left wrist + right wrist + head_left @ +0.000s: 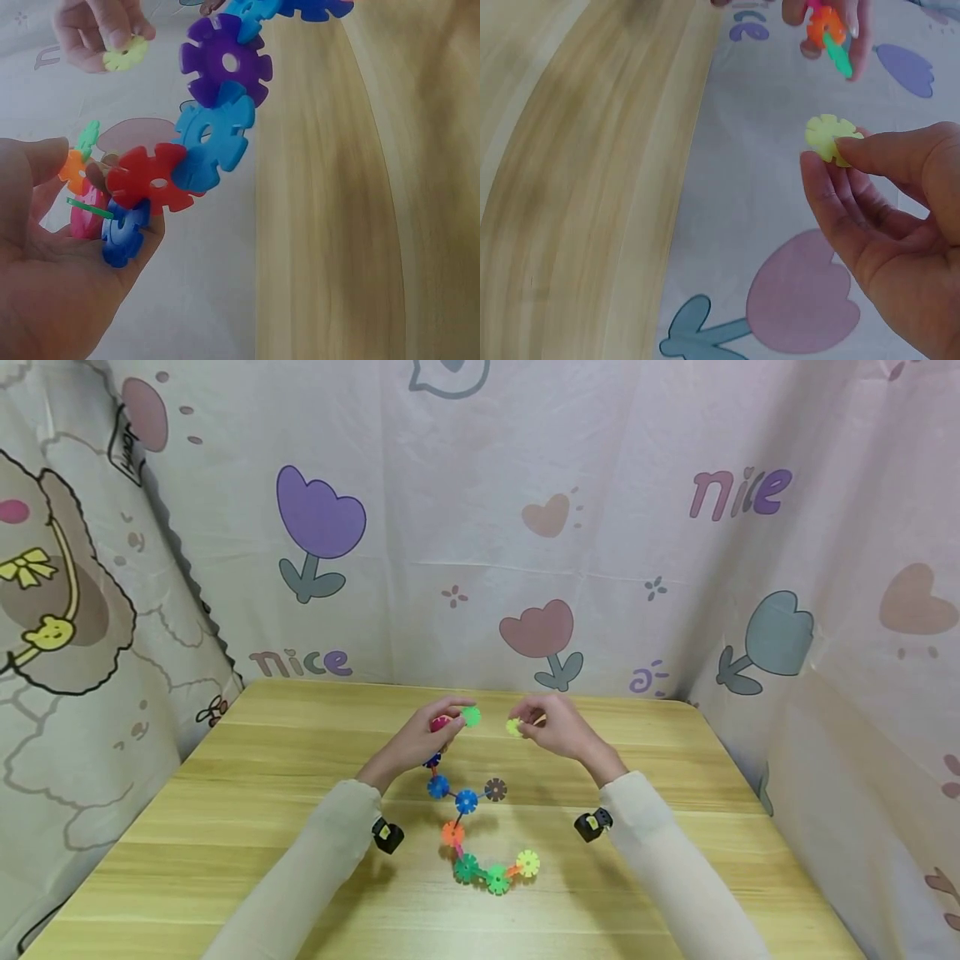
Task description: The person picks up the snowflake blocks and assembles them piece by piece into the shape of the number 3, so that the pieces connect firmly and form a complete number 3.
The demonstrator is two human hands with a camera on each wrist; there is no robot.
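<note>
My left hand (415,740) grips one end of a chain of notched plastic snowflake discs above the table. A green disc (471,717) sticks out past its fingertips, joined to an orange disc (826,28). Pink, red (139,180) and blue discs lie against the palm in the left wrist view, with a purple disc (205,64) farther along. The chain hangs past the wrist toward blue (467,802), brown (495,789) and yellow-green (528,863) discs. Across a small gap, my right hand (561,727) pinches a single yellow disc (825,136) between thumb and fingers.
The wooden table (262,827) spreads beneath both arms. A printed curtain (450,527) hangs behind its far edge and along both sides. Small black devices sit at the left wrist (387,835) and the right wrist (592,825).
</note>
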